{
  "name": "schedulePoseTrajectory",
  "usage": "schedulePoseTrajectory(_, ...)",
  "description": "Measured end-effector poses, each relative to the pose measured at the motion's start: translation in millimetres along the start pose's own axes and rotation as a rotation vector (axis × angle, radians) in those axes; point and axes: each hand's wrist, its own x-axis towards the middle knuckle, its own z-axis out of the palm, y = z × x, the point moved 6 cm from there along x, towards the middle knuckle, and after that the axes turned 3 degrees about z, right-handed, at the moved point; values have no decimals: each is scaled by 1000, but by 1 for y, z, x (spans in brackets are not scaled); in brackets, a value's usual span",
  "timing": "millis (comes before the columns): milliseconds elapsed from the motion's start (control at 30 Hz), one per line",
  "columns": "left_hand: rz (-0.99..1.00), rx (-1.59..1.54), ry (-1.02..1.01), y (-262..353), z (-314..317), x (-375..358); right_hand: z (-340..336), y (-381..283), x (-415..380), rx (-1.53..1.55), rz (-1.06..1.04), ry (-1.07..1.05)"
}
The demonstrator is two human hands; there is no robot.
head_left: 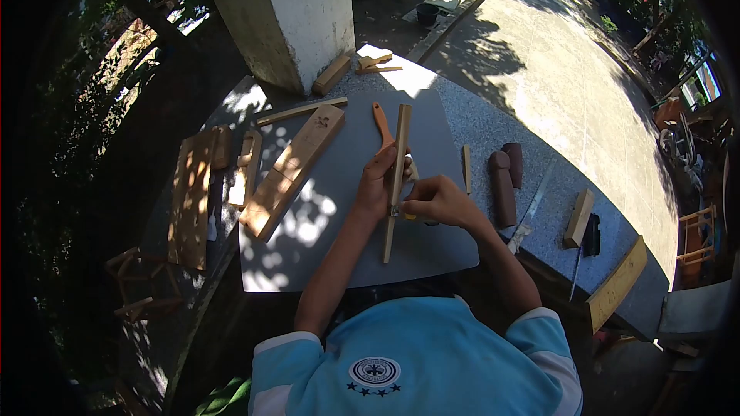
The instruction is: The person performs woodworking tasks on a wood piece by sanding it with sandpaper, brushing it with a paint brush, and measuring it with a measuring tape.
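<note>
My left hand [375, 183] is wrapped round a narrow wooden strip [401, 131] held lengthwise over the grey board, its lower end pointing toward my body. My right hand [441, 201] is closed in a pinch beside the strip's lower part; what its fingertips hold, if anything, I cannot make out. A small shiny spot [395, 211] shows on the strip near those fingertips. Just beyond my left hand lies an orange tool handle [381, 123], its other end hidden. Something small and yellowish [410, 216] shows under my right hand.
The grey board [354, 270] lies on a speckled stone table [482, 119]. At left are a long wooden block [297, 168] and a wide plank [193, 196]. Rightward lie a brown case [502, 189], a metal ruler [541, 189], a wood block [579, 218]. A pillar [304, 15] rises behind.
</note>
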Motion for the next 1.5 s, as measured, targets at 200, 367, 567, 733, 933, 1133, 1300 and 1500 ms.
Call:
schedulePoseTrajectory(200, 41, -297, -59, 22, -5, 14, 43, 18, -4, -135, -32, -104)
schedulePoseTrajectory(367, 61, -397, -28, 23, -26, 27, 45, 14, -7, -144, 45, -120)
schedulePoseTrajectory(567, 40, -447, -52, 24, -30, 23, 49, 21, -7, -116, 20, -136)
schedulePoseTrajectory(733, -24, -503, -50, 32, -37, 23, 46, 43, -40, 502, -37, -165)
schedulePoseTrajectory(933, -52, 257, -40, 45, -19, 9, -1, 79, -154, 1489, -444, 201)
schedulePoseTrajectory(1133, -207, 1105, -187, 16, 8, -23, -124, 187, -313, 971, -35, 1443)
schedulePoseTrajectory(1300, -206, 1110, -121, 21, 13, -30, -213, 288, -377, -344, 761, 1723)
schedulePoseTrajectory(1500, -160, 1450, -162, 50, 16, -39, -216, 341, -379, -515, 1002, 1484)
